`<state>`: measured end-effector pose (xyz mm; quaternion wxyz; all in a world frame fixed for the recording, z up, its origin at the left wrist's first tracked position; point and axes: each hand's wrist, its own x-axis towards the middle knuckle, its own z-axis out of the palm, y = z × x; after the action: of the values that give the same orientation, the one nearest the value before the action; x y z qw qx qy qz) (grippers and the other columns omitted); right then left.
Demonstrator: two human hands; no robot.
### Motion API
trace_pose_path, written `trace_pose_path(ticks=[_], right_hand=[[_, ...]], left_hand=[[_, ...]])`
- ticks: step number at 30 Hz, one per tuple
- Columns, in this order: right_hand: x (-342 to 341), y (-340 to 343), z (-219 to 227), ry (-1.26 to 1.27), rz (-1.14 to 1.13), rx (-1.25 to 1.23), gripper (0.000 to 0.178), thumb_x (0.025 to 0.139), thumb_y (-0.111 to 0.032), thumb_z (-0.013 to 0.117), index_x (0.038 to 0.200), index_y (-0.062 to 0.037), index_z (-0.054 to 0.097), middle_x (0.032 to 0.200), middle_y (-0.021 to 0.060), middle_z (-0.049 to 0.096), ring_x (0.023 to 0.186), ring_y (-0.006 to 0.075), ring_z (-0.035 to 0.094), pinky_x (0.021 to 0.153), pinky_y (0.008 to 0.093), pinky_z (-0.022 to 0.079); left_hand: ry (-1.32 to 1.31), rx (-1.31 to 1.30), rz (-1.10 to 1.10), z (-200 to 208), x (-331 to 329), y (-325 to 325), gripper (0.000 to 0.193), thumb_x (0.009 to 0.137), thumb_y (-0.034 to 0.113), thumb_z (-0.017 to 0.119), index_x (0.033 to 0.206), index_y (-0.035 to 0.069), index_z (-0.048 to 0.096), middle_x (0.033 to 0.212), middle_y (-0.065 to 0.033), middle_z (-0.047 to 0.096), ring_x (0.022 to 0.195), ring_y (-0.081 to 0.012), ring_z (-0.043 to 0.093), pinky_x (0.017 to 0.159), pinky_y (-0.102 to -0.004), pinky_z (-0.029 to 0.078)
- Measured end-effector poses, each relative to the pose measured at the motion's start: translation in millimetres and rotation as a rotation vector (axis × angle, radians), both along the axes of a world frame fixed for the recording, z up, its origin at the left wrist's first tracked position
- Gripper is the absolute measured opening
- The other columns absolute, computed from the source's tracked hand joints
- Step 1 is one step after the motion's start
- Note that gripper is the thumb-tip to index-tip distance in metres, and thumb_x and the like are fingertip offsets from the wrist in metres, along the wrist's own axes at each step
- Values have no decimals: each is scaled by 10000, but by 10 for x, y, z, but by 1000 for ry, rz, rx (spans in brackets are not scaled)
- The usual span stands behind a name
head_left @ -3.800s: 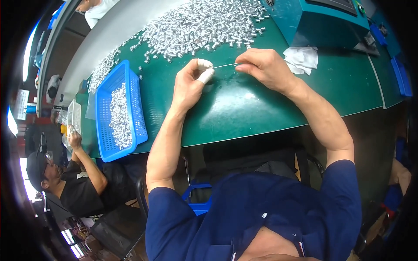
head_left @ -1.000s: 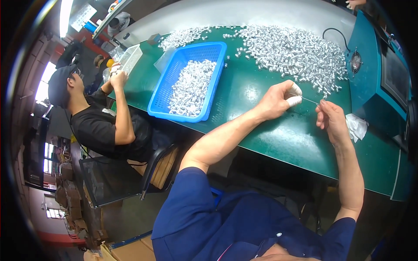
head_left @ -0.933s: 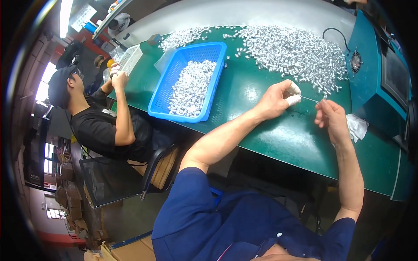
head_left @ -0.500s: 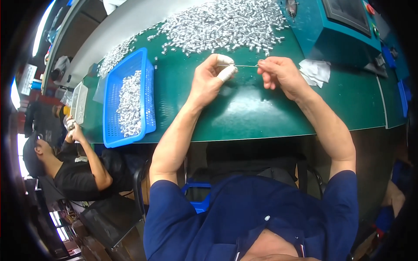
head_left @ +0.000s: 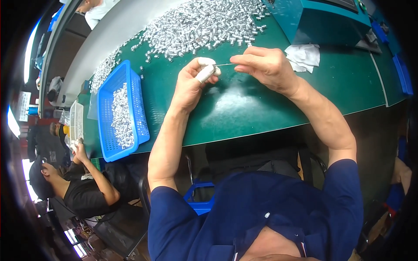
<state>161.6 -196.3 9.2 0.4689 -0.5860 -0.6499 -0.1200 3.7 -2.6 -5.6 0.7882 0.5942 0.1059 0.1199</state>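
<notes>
My left hand (head_left: 191, 82), its thumb and forefinger wrapped in white finger covers, is closed in a pinch over the green table (head_left: 226, 100). What sits between those fingertips is too small to make out. From the pinch a thin metal rod (head_left: 224, 64) runs across to my right hand (head_left: 270, 67), whose thumb and fingers close on its other end. Beyond both hands lies a wide heap of small silver metal fittings (head_left: 204, 30). More fittings (head_left: 122, 115) lie in a blue plastic basket (head_left: 141, 117) left of my left forearm.
A teal machine (head_left: 326, 26) stands at the back right, with a crumpled white cloth (head_left: 303, 57) before it. At the left a co-worker in black (head_left: 87, 195) handles something beside a white tray (head_left: 76, 119). Another person in white (head_left: 100, 13) is at the far left.
My view has shifted, so the table things appear displaced. My right hand has turned more palm-down and come closer to the left; less of the rod shows between them.
</notes>
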Motion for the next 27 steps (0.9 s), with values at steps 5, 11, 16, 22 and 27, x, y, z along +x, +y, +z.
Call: trace_pose_path(ticks=[5, 11, 16, 22, 27], right_hand=[[25, 13, -38, 0, -26, 54, 213, 819, -54, 760, 1022, -17, 705, 760, 99, 650, 635, 232, 627, 545, 310, 487], [61, 10, -51, -27, -29, 63, 150, 832, -62, 751, 961, -1, 708, 768, 119, 672, 632, 249, 643, 549, 313, 503], [-39, 25, -93, 260, 5, -41, 153, 947, -144, 662, 926, 2, 705, 693, 81, 671, 607, 180, 649, 521, 270, 484], [-65, 82, -137, 1496, 105, -503, 346, 1017, -334, 576, 860, -38, 662, 622, -9, 610, 531, 88, 586, 460, 208, 402], [-50, 31, -37, 1404, 151, -453, 341, 1019, -312, 575, 837, -34, 651, 599, -4, 590, 521, 92, 569, 465, 217, 398]], left_hand=[[-15, 13, 11, 11, 20, -12, 181, 932, 104, 693, 1085, 26, 639, 939, -83, 704, 783, -122, 640, 745, -248, 504], [-35, 0, 17, -17, 25, 12, 167, 931, 87, 688, 1081, 33, 640, 939, -85, 703, 779, -125, 638, 758, -255, 510], [-71, 144, 88, -39, 31, 5, 159, 919, 56, 694, 1071, 43, 647, 951, -73, 702, 812, -121, 646, 758, -250, 519], [-134, 516, 240, -1, 24, -103, 187, 899, 34, 716, 1073, 26, 648, 967, -56, 699, 877, -124, 668, 767, -239, 530], [-142, 356, 189, 70, 13, -47, 186, 911, 51, 701, 1088, 26, 649, 978, -60, 693, 873, -124, 666, 762, -238, 525]])
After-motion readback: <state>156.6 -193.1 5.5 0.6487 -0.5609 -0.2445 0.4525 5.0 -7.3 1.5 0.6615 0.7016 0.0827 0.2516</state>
